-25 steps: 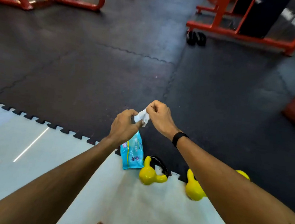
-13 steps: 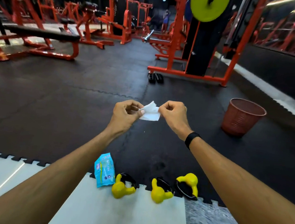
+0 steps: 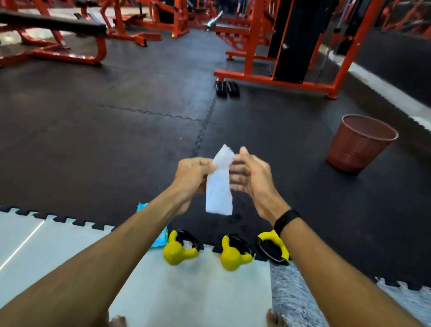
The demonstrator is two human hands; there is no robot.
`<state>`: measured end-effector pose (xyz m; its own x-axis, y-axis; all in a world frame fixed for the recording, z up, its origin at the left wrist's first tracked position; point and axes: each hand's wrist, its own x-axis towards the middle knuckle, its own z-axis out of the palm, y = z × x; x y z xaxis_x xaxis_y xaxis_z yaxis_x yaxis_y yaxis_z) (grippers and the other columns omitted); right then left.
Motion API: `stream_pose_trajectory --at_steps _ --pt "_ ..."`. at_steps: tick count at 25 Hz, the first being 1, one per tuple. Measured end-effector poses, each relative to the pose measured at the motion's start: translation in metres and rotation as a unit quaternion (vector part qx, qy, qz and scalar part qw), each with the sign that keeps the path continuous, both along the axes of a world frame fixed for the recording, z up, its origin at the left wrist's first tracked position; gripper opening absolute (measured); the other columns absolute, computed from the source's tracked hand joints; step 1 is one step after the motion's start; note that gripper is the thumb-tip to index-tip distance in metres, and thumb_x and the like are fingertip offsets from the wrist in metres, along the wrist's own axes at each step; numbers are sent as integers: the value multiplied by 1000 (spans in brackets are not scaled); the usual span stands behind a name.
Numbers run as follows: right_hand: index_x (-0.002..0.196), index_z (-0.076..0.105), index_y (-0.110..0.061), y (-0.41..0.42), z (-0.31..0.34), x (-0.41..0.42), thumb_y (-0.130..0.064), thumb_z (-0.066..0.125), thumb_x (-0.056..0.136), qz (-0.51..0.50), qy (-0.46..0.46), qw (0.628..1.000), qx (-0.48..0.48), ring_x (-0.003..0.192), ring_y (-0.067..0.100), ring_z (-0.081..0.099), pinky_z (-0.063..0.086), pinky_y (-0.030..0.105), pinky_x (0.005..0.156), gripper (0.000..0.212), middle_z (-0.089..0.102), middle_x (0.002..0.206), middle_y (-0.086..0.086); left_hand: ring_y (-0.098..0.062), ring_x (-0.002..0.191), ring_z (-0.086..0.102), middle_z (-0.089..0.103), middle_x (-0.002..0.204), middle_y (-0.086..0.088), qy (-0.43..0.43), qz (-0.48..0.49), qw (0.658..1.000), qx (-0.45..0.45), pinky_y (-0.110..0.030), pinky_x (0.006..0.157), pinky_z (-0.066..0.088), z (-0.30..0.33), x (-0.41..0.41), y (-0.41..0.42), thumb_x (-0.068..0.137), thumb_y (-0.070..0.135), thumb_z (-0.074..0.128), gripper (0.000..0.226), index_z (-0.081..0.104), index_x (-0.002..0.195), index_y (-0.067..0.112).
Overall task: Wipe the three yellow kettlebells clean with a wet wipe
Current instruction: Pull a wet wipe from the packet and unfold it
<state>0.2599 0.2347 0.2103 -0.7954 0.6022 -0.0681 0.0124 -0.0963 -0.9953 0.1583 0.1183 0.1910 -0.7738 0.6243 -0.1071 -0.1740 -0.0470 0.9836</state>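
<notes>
A white wet wipe point(image 3: 219, 187) hangs unfolded in a long strip, pinched near its top by my left hand point(image 3: 191, 175). My right hand point(image 3: 252, 177) is beside it with fingers spread, its thumb tip touching the wipe's top edge. Three yellow kettlebells lie on the floor below my hands, along the edge of the black mat: the left kettlebell point(image 3: 176, 249), the middle kettlebell point(image 3: 233, 257) and the right kettlebell point(image 3: 272, 241), partly hidden by my right forearm. The blue wipes pack point(image 3: 160, 239) lies left of them, mostly hidden under my left forearm.
A red mesh waste basket point(image 3: 357, 146) stands on the black mat to the right. Orange gym machines and a bench point(image 3: 47, 23) fill the back. Two black dumbbells point(image 3: 227, 88) lie by a rack foot. My bare toes point(image 3: 275, 323) rest on the pale tile.
The wipe has been opened from a small folded piece between both hands into a long hanging strip. My right hand has let go and spread. The view tilted slightly down.
</notes>
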Motion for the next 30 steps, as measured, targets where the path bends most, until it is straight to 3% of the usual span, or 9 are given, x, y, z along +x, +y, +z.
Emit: stream_pose_trajectory --at_steps 3,6,9,13,15,17,24,28,30 --pt "116 60 -9 -8 4 -18 -38 61 91 13 15 999 27 79 17 70 57 29 69 38 73 98 9 -33 88 70 71 100 -24 -62 -19 997 38 -52 87 55 7 -9 7 91 12 52 27 64 109 -5" --pt "123 56 -12 -5 2 -28 -29 68 87 31 17 999 5 89 25 71 57 39 82 41 74 101 12 -28 82 69 71 97 -22 -87 -28 995 49 -47 84 56 11 -14 12 96 15 46 29 64 112 -2" --pt "124 58 -14 4 -1 -32 -30 71 85 85 4 996 -23 96 29 70 55 42 84 44 73 106 12 -25 84 68 71 95 -13 -129 -96 985 61 -42 82 54 11 -19 7 96 35 49 37 68 110 7" --pt "104 67 -3 15 -1 -27 -15 73 81 91 -5 996 -13 88 25 70 59 38 79 27 74 96 13 -20 84 68 73 98 -9 -57 -164 985 17 -33 79 55 8 -26 -5 82 37 68 40 68 110 8" --pt "96 68 0 16 0 -26 -15 73 82 83 -2 996 -17 81 22 71 59 34 73 21 73 89 12 -25 87 69 74 100 -11 -13 -129 990 -46 -38 81 57 1 -29 -8 71 27 79 46 67 110 7" --pt "96 67 3 16 0 -26 -13 71 83 81 2 996 -31 79 23 71 59 33 70 21 73 89 14 -27 88 69 74 102 -15 -2 -85 994 -69 -39 83 56 -3 -31 -9 73 17 78 39 67 109 6" --pt "101 66 3 24 -1 -21 -5 65 88 68 7 998 4 82 21 67 60 38 72 16 70 90 11 -26 90 68 73 103 -13 -18 -23 997 -67 -40 84 53 0 -32 -14 87 13 58 23 72 104 7" --pt "97 66 0 26 -2 -19 -3 65 87 65 -21 997 20 83 23 68 59 37 66 11 71 92 12 -28 88 66 71 102 -18 -24 -45 998 -30 -41 83 53 1 -30 -17 86 16 67 22 68 103 2" --pt "92 66 -4 27 0 -16 -14 71 84 93 -47 994 34 82 23 69 58 34 63 14 71 90 11 -30 90 67 70 102 -19 -23 -81 996 -5 -46 88 52 2 -31 -17 77 21 76 35 67 106 3"
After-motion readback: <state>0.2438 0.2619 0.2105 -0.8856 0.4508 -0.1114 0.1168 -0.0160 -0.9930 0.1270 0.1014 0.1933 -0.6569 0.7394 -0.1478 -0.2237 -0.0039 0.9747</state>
